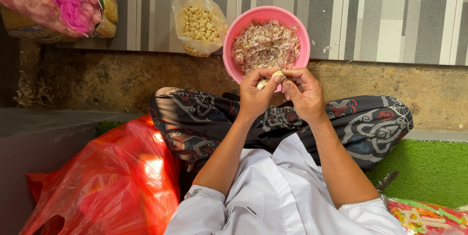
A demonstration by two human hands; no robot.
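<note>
Left of the pink bowl (234, 45) lies a clear bag of peeled garlic cloves (199, 24), just beside its rim. At the bowl's near edge the left hand (257, 93) pinches a garlic clove (276, 74) — the right hand (303, 93) is clenched on a small knife (278, 63) against it. Papery skins (265, 45) fill the bowl.
</note>
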